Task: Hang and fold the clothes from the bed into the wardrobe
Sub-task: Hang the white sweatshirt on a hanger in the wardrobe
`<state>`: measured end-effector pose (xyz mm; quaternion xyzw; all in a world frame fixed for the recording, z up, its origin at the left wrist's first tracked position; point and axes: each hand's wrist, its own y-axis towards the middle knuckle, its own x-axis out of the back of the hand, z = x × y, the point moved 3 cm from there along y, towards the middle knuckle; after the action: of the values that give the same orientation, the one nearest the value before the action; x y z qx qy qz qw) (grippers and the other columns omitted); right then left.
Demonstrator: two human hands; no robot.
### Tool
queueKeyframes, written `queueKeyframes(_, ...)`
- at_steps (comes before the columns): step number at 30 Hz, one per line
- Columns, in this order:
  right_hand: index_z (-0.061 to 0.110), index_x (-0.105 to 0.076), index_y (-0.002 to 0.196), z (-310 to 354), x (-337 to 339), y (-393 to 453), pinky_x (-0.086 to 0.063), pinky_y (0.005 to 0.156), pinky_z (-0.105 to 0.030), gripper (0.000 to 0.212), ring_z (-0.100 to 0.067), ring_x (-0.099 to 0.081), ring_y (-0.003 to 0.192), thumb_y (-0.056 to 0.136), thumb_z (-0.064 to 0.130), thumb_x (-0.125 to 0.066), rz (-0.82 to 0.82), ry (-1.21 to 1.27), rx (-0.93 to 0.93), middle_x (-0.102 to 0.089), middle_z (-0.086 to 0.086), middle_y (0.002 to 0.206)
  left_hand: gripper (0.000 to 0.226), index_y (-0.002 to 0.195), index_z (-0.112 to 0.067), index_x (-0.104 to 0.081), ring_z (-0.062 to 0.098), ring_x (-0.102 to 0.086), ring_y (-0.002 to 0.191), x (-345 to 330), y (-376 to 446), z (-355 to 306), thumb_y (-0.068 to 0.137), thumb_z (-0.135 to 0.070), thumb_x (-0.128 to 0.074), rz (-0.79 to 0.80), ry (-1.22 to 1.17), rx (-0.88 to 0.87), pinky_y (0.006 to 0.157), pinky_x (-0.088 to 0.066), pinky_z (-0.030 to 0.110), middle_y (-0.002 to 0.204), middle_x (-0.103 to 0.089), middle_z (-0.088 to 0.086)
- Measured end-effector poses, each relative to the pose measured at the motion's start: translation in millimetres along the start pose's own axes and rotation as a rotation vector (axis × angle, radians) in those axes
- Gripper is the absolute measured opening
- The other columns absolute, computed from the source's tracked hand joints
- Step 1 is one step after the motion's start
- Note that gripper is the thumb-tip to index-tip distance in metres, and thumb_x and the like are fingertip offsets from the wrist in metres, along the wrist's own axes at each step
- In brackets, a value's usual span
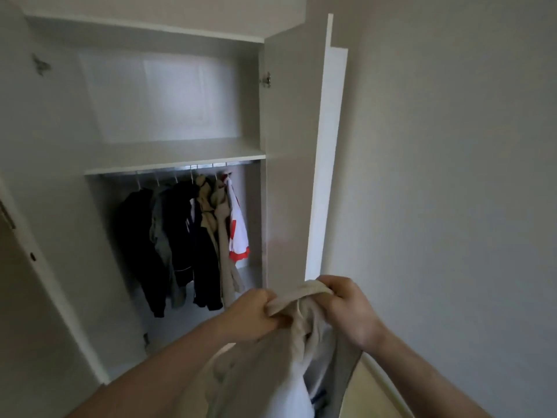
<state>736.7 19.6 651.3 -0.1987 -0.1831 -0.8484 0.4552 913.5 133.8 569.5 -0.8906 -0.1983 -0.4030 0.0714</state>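
A beige garment with a drawstring hangs in front of me, held up by its top edge. My left hand grips the left end of that edge and my right hand grips the right end. A white cloth shows under it at the bottom. Ahead stands the open white wardrobe. On its rail hang several clothes: dark jackets, beige pieces and a white and red shirt. The bed is out of view.
The wardrobe's right door stands open edge-on just beyond my right hand. The left door is open at the left. The shelf above the rail is bare. A plain wall fills the right, with wooden floor below.
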Motion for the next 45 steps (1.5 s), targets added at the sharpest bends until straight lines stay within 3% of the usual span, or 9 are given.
queueKeyframes(7,0.014,-0.077,0.090,43.1,-81.5,67.9,-0.057,0.083,-0.032,0.028,-0.021,-0.068,0.087,0.102,0.020,-0.053,0.067,0.099,0.046,-0.073,-0.007,0.087,0.039,0.081,-0.019,-0.072,0.010,-0.063,0.072,39.0,-44.6,145.2,0.085,-0.058,-0.071,-0.006,0.049,0.252,0.073,-0.050,0.031,0.079,-0.070,-0.002)
queueKeyframes(12,0.010,-0.075,0.080,69.1,-107.4,105.3,-0.052,0.071,-0.024,0.029,-0.016,-0.065,0.074,0.094,0.028,-0.058,0.051,0.274,0.084,-0.071,-0.006,0.077,0.009,0.081,-0.043,-0.065,-0.002,-0.063,0.090,61.7,-86.5,241.7,0.086,-0.048,-0.071,0.098,0.116,0.397,0.080,-0.048,0.012,0.104,-0.064,-0.020)
queueKeyframes(18,0.017,-0.070,0.066,103.2,-130.6,140.5,-0.047,0.063,-0.022,0.023,-0.011,-0.059,0.066,0.080,0.028,-0.057,0.069,0.343,0.175,-0.065,-0.003,0.068,0.080,0.135,-0.061,-0.045,-0.020,-0.049,0.109,46.5,-87.8,266.3,0.063,-0.066,-0.079,0.075,-0.099,0.366,0.087,-0.042,0.003,0.127,-0.049,-0.040)
queueKeyframes(24,0.010,-0.067,0.068,107.9,-146.0,185.7,-0.046,0.060,-0.021,0.025,-0.013,-0.057,0.064,0.089,0.020,-0.057,0.011,0.337,0.187,-0.062,-0.005,0.067,0.032,0.115,-0.042,-0.073,0.001,-0.064,0.111,71.0,-35.5,252.5,0.083,-0.042,-0.077,0.161,-0.260,0.246,0.102,-0.051,0.028,0.112,-0.071,-0.025)
queueKeyframes(30,0.010,-0.071,0.072,89.8,-160.7,244.5,-0.050,0.065,-0.026,0.029,-0.016,-0.060,0.067,0.084,0.032,-0.055,-0.009,0.346,0.197,-0.067,-0.007,0.072,0.089,0.148,-0.039,-0.044,0.018,-0.062,0.121,97.4,7.7,276.2,0.073,-0.029,-0.092,0.063,-0.541,0.230,0.094,-0.058,0.035,0.144,-0.052,-0.010)
queueKeyframes(34,0.020,-0.077,0.078,77.6,-178.5,292.1,-0.054,0.069,-0.019,0.028,-0.014,-0.068,0.075,0.086,0.029,-0.052,0.114,0.305,0.227,-0.073,-0.006,0.080,0.065,0.142,-0.040,-0.045,0.013,-0.061,0.120,123.0,45.8,282.6,0.088,-0.024,-0.078,-0.149,-0.391,0.214,0.101,-0.054,0.040,0.138,-0.055,-0.013)
queueKeyframes(38,0.024,-0.078,0.078,61.9,-187.3,347.7,-0.052,0.072,-0.020,0.026,-0.012,-0.067,0.077,0.085,0.028,-0.054,0.219,0.312,0.234,-0.072,-0.001,0.080,0.087,0.154,-0.033,-0.033,0.035,-0.063,0.116,163.8,93.1,296.4,0.084,-0.008,-0.078,-0.261,-0.494,0.241,0.103,-0.050,0.051,0.144,-0.052,-0.003)
queueKeyframes(41,0.015,-0.078,0.084,51.2,-191.7,391.7,-0.052,0.078,-0.028,0.026,-0.016,-0.066,0.082,0.085,0.027,-0.055,0.269,0.321,0.242,-0.071,-0.010,0.084,0.057,0.132,-0.034,-0.058,0.006,-0.069,0.091,181.6,131.4,305.5,0.078,-0.030,-0.076,-0.150,-0.282,0.217,0.084,-0.057,0.024,0.116,-0.066,-0.006)
queueKeyframes(45,0.006,-0.075,0.086,37.5,-196.9,441.3,-0.049,0.077,-0.028,0.033,-0.016,-0.061,0.078,0.086,0.034,-0.059,0.367,0.349,0.248,-0.066,-0.008,0.079,0.009,0.094,-0.026,-0.072,0.001,-0.066,0.079,197.9,168.7,335.5,0.096,-0.031,-0.064,-0.096,0.048,0.328,0.080,-0.057,0.032,0.084,-0.070,-0.016)
